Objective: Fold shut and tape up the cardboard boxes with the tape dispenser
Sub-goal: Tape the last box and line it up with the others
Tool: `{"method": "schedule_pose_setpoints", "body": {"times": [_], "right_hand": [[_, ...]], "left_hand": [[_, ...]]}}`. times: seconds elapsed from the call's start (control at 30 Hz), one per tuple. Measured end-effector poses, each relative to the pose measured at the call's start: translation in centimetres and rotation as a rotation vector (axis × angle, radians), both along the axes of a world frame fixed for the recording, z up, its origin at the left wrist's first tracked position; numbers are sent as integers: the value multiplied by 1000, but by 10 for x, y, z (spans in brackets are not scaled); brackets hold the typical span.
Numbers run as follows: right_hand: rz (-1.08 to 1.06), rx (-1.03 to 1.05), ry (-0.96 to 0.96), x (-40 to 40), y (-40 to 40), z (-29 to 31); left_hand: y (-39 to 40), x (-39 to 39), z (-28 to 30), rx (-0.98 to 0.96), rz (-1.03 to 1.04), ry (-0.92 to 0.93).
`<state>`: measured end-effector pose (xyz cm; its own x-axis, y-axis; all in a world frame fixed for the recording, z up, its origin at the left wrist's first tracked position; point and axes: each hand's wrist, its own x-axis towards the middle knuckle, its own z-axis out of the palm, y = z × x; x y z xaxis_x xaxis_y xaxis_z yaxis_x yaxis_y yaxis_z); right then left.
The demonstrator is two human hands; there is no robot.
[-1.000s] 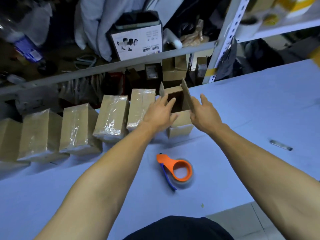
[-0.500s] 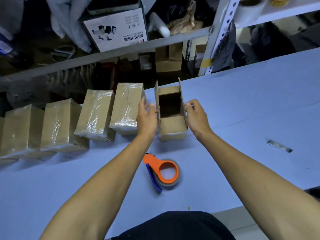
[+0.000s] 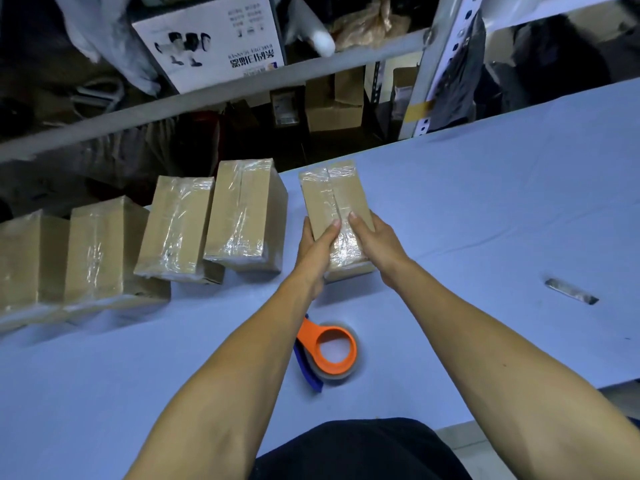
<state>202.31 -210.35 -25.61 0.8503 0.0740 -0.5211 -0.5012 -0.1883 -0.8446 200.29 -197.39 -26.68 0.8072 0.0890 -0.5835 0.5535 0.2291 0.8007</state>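
We have the box [image 3: 337, 216] standing at the far middle of the counter [image 3: 485, 209], its two top flaps folded down so that they meet along a centre seam. Our left hand [image 3: 317, 252] wraps the near left corner with the thumb laid over the left flap, and our right hand [image 3: 372, 242] mirrors it on the right, thumb on the other flap. Both hands are curled round the box, pressing the flaps flat (we judge this is to keep them from springing up before tape goes on). Shiny film shows at the near and far ends of the box, but we cannot tell whether the seam itself is taped yet.

The tape dispenser [image 3: 330, 351], orange with a blue blade guard, lies flat on the counter just nearer to us than the box, under our left forearm. That keeps it within easy reach for the next step, which we take to be freeing one hand to pick it up while the other holds the flaps down.

To the left, the finished boxes [image 3: 242, 216] stand in a row along the counter's far edge, all glossy with tape. A small metal strip [image 3: 571, 291] lies well apart on the right.

Behind, on the shelf [image 3: 207, 95], a white carton [image 3: 214, 39] sits upside down; its print is Chinese and too small for us to read.
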Motion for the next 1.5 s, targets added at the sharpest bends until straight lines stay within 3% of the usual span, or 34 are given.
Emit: {"method": "schedule_pose_setpoints", "body": {"times": [0.33, 0.67, 1.07, 1.3, 1.4, 1.5], "right_hand": [[-56, -25, -187, -34, 13, 57], [-95, -50, -350, -110, 58, 111], [49, -62, -241, -234, 206, 82], [168, -260, 18, -282, 236, 39], [33, -281, 28, -289, 230, 30], [-11, -227, 53, -282, 220, 30]], "left_hand": [[2, -27, 66, -72, 74, -187], [42, -109, 130, -99, 122, -342], [188, -242, 88, -41, 261, -172], [213, -300, 26, 34, 316, -33], [204, -303, 20, 117, 284, -59], [216, -286, 24, 412, 123, -102]]}}
